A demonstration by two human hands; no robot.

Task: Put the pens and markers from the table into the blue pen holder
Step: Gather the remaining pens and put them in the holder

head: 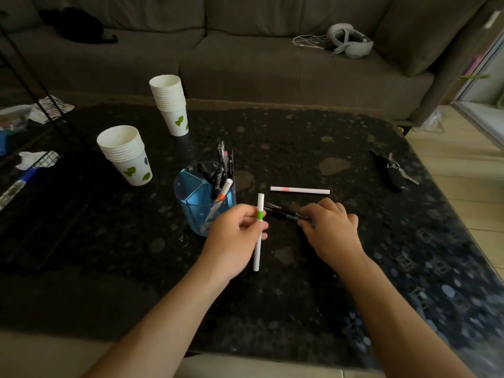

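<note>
The blue pen holder (191,203) stands mid-table with several dark pens and a white marker with an orange band (222,193) in its compartments. My left hand (234,236) is just right of the holder, shut on a white marker with a green band (260,211), held nearly upright. My right hand (330,227) rests low on the table, its fingers closed on black pens (283,212) that lie there. Beyond both hands a white marker with a pink band (300,190) lies flat on the table.
Two stacks of paper cups (125,154) (170,105) stand left of and behind the holder. Black keys (390,170) lie at the table's right side. A sofa with a grey headset (349,40) runs along the far edge.
</note>
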